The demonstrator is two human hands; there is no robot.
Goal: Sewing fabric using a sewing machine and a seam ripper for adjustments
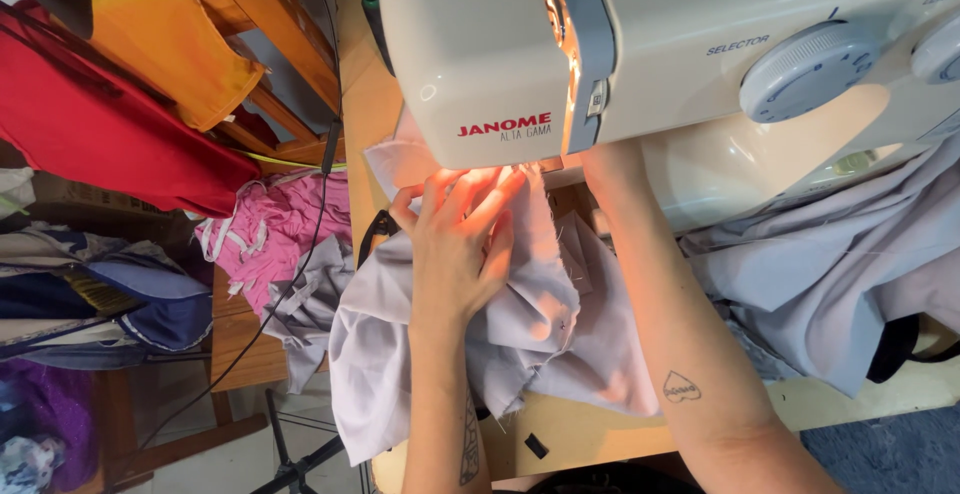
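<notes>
Wooden table (600, 434), one sewing machine (680, 44), two hands (462, 244).

Pale lilac fabric (560, 304), cream sewing machine (470, 64) with blue-grey dials (808, 69), pink cloth (275, 229).

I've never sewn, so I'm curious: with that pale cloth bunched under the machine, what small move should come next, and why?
Probably smooth the cloth flat toward the needle area. The left hand presses it down right at the sewing machine, but folds bunch up behind the fingers. The right forearm reaches under the machine, its hand hidden.
</notes>
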